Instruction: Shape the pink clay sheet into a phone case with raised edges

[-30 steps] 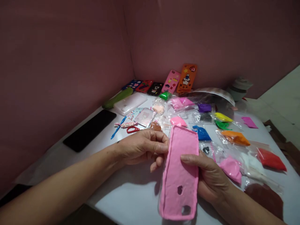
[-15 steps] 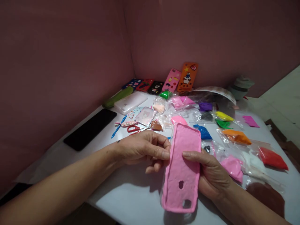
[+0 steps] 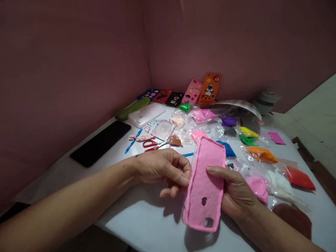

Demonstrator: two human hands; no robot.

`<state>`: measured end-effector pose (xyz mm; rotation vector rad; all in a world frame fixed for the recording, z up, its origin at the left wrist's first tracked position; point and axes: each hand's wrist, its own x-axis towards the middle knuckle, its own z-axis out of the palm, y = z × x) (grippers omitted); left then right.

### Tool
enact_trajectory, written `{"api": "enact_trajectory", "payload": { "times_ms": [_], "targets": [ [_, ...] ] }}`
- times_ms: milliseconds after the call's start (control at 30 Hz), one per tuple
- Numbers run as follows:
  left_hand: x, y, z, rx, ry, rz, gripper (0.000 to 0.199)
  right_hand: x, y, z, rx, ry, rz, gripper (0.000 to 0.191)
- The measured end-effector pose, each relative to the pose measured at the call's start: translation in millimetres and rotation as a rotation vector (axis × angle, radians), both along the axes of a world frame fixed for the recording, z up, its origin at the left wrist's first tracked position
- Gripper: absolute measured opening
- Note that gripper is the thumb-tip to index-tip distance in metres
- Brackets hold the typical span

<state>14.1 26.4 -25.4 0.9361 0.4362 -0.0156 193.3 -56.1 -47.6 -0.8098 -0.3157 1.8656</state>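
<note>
1. Your right hand (image 3: 236,192) holds the pink phone case (image 3: 202,185) tilted above the near part of the table (image 3: 141,220). Its thumb presses on the pink face; its other fingers are hidden behind, so how they are set cannot be told.
2. Your left hand (image 3: 165,171) has its thumb tip at the case's left edge and its fingers curled. Whether thumb and forefinger pinch that edge between them, you cannot tell from here.
3. The case's back is turned away from you. A small dark hole and a larger opening show near its lower end.
4. The case covers part of the blue clay (image 3: 228,149) and seems to hide one end of a blue stick (image 3: 187,154).
5. The scissors (image 3: 150,143) lie beyond your left hand, their blade tips hard to make out.
6. The bottle (image 3: 267,99) by the wall is dim and blurred.
7. Both your forearms are cut off by the view's edges.
</note>
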Motion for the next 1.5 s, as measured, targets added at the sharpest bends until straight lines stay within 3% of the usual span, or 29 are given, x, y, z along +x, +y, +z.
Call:
{"api": "enact_trajectory", "payload": {
  "times_ms": [233,467,600,767,833,1100,1333,1500],
  "targets": [
    [3,0,0.1,0.004,-0.024,0.002,0.004,-3,0,4.0,-0.059,0.009,0.038,0.045],
    [0,-2,-1.0,0.004,-0.033,-0.028,0.002,-1,-1,1.8,-0.052,-0.017,-0.016,0.027],
    [0,-1,-1.2,0.002,-0.033,-0.064,0.003,-1,-1,1.8,0.047,0.052,0.062,0.023],
    [2,-1,-3.3,-0.002,-0.043,-0.053,0.007,-4,-1,7.6,0.189,0.185,0.34,0.037],
    [2,-1,-4.2,-0.001,-0.047,-0.046,0.008,-4,-1,8.8,0.211,0.208,0.39,0.04],
    [1,2,-2.5,0.023,-0.063,0.018,0.006,-3,-6,3.3,0.139,0.084,0.157,0.03],
    [-2,13,-2.6,0.089,-0.053,0.157,0.011,-6,-2,3.1,0.005,-0.069,-0.179,0.065],
    [-4,15,-3.6,0.094,-0.019,0.087,0.009,-7,3,3.9,0.005,-0.093,-0.314,0.076]
  ]
}}
